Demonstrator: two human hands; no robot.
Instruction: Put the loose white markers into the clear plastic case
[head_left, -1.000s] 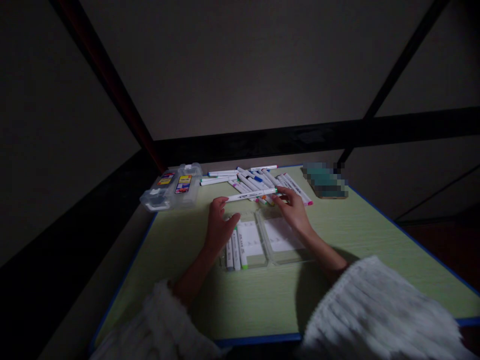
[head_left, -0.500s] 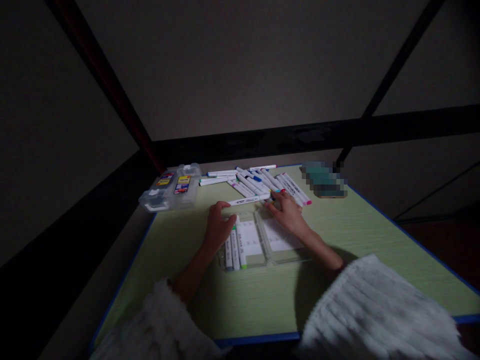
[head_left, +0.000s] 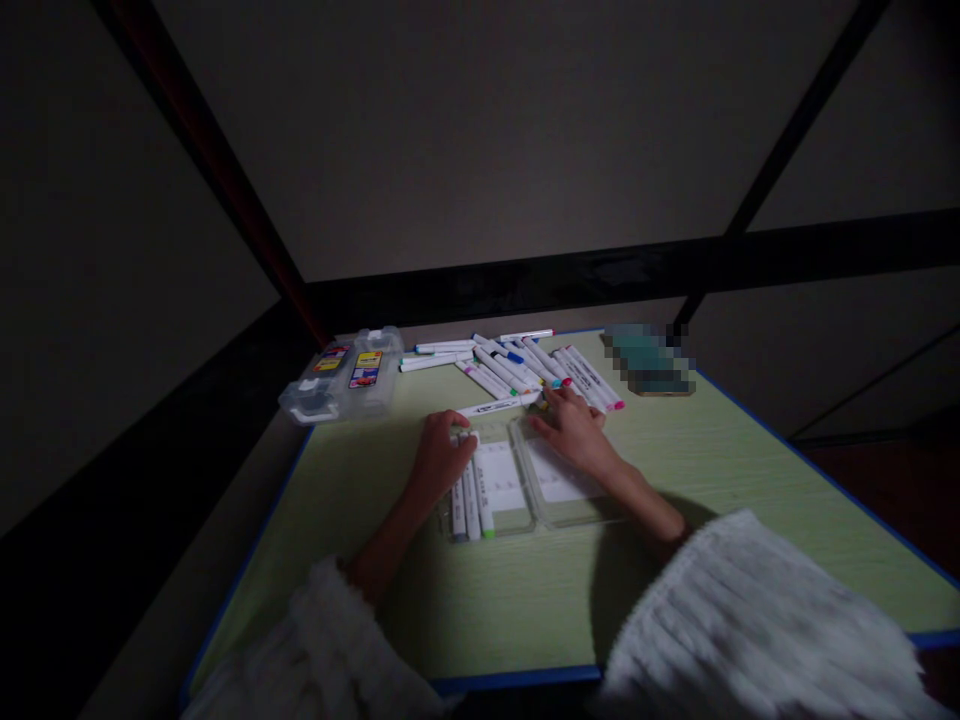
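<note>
My left hand (head_left: 441, 455) curls over the far ends of the white markers (head_left: 471, 500) lying side by side in the left half of an open clear plastic case (head_left: 529, 480). Its thumb and forefinger close at the top of these markers, though the exact contact is partly hidden. Just beyond the case lies a loose white marker (head_left: 495, 406), set crosswise. At its right end, the bent fingers of my right hand (head_left: 576, 432) close on it, above the case's right half; their tips are hard to make out.
Behind my hands is a loose pile of white markers (head_left: 510, 368) with coloured ends. Clear carrying cases (head_left: 382, 390) with bright labels stand at the far left. A blurred-out greenish phone-like object (head_left: 649, 360) lies far right. The pale green table (head_left: 510, 610) has a blue edge.
My left fingers have drawn back from the crosswise marker's left end and closed over the markers in the case. The crosswise marker has shifted slightly toward me. My right hand has barely moved.
</note>
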